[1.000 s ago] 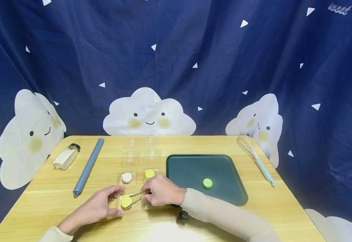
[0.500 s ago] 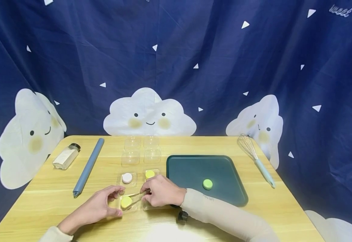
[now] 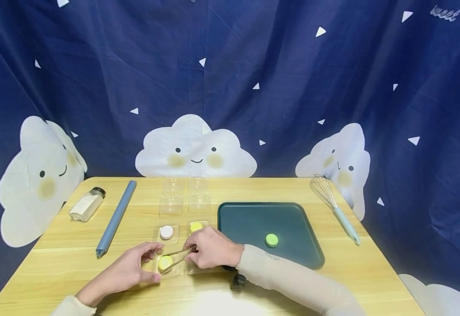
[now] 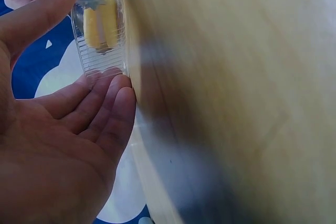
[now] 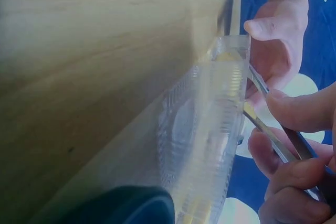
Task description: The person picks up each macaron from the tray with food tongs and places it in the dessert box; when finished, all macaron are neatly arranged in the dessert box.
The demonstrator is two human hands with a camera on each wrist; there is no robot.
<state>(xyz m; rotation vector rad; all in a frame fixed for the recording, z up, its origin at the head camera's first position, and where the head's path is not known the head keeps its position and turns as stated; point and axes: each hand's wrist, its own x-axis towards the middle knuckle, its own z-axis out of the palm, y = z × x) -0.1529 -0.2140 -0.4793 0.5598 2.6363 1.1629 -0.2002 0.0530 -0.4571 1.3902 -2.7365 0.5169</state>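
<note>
The left hand (image 3: 128, 270) has thumb and fingers spread wide about the near left corner of a clear container (image 5: 205, 119), fingertips touching its side. In the near left compartment lies a yellow macaron (image 3: 165, 263), with one tip of the metal tweezers (image 3: 178, 252) at either side of it; whether the tips press on it cannot be told. The right hand (image 3: 214, 249) pinches the tweezers between thumb and fingers, their arms apart.

In the far compartments sit a pale pink macaron (image 3: 166, 232) at left and a second yellow macaron (image 3: 196, 227) at right. To the right, a dark green tray (image 3: 249, 219) bears one green macaron (image 3: 271, 240).

Farther out: a blue-grey rolling pin (image 3: 116, 219) and a black-capped jar (image 3: 87, 206) at left, a whisk (image 3: 336, 210) at right. Beyond the container is a clear four-section piece (image 3: 171, 205); behind the table (image 3: 56, 281) hangs a navy curtain (image 3: 230, 44) with clouds.
</note>
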